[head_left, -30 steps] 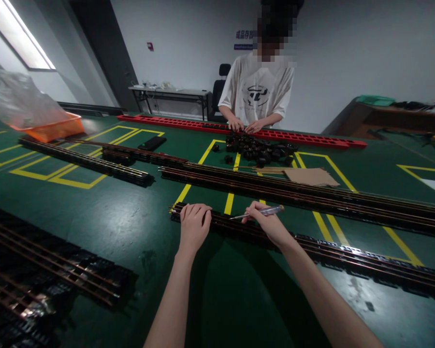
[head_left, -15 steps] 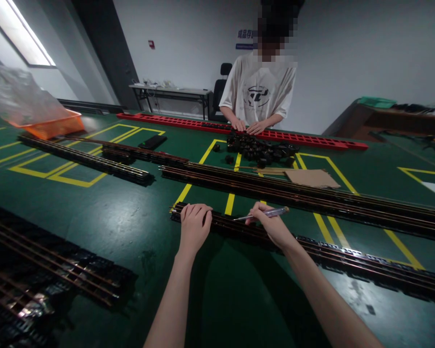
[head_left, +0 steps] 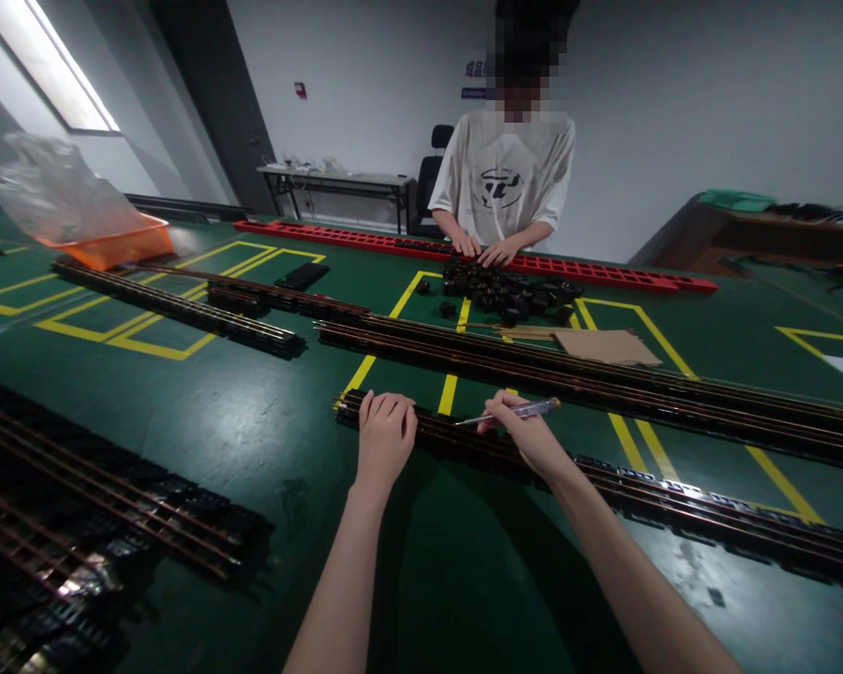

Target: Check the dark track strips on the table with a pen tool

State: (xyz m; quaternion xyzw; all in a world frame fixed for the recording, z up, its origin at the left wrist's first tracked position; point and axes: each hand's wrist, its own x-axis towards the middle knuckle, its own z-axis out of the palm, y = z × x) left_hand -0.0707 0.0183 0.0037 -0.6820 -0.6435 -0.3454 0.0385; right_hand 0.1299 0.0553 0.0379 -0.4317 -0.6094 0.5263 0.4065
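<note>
A long black rail with copper strips lies across the green table in front of me. My left hand rests palm down on its left end, fingers curled over the far edge. My right hand sits on the rail a little to the right, closed on a clear-handled screwdriver. The screwdriver's metal tip points left toward my left hand.
More long rails lie beyond and at the left; a stack of them sits near left. A person in a white shirt works opposite at a red rail, beside a pile of black parts, cardboard and an orange bin.
Only the camera view has shifted slightly; both hands stay on the rail with the screwdriver held the same way.
</note>
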